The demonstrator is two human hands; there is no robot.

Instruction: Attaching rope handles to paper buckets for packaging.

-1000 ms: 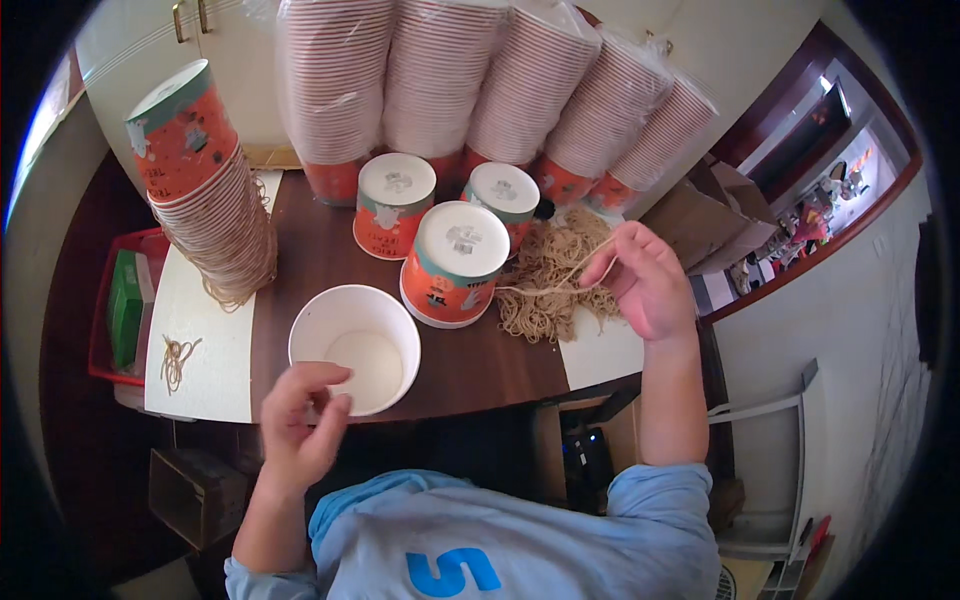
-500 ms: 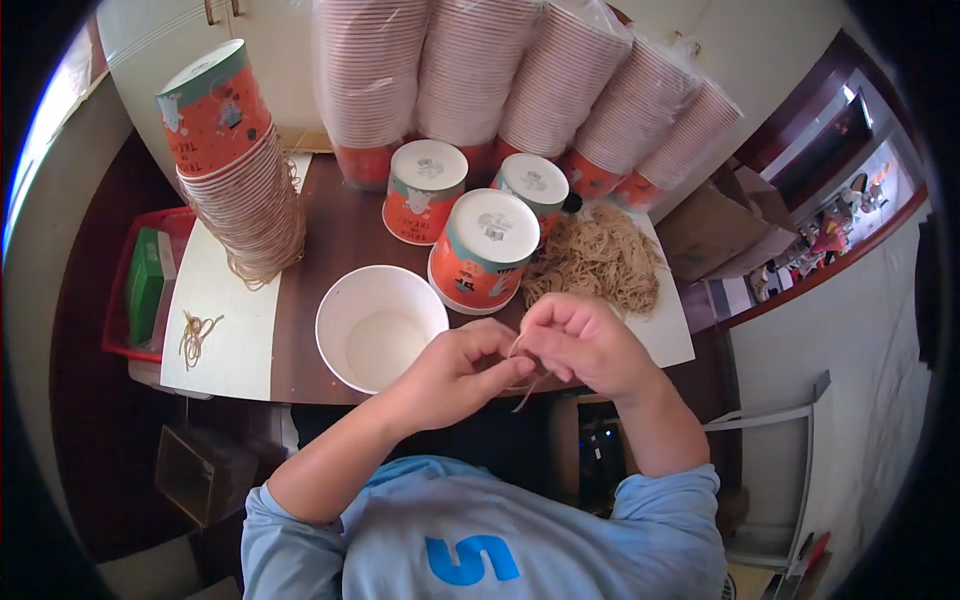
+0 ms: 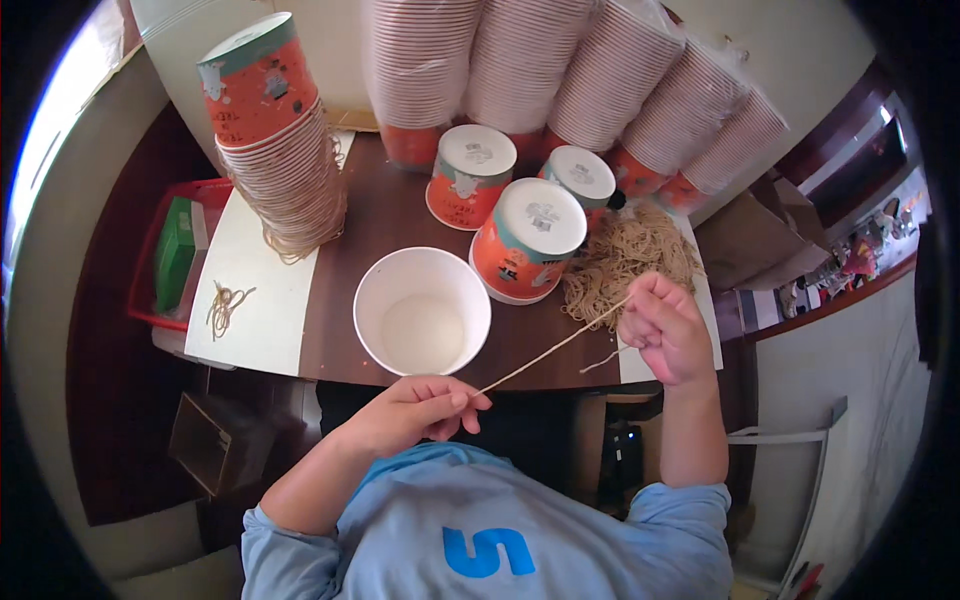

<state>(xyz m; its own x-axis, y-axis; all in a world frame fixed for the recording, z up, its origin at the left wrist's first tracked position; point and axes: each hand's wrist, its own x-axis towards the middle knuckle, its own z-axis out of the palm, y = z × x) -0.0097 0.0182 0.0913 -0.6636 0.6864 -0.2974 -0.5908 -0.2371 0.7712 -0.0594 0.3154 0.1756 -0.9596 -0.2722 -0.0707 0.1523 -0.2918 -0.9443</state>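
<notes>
Thin tan twine (image 3: 551,348): taut, slants fwd L to R
L hand (image 3: 415,412): pinches lwr part
R hand (image 3: 665,330): grips upr part, nr tangled tan heap (image 3: 640,255)

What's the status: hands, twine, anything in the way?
Left hand and right hand both gripping beige twine. Twine straight between them, nothing crossing it. Open paper bucket just beyond left hand.

left hand (image 3: 418,413) low, fingers (image 3: 448,404) seemingly pinched, right hand (image 3: 668,328) higher, fingers (image 3: 655,297) curled
</notes>
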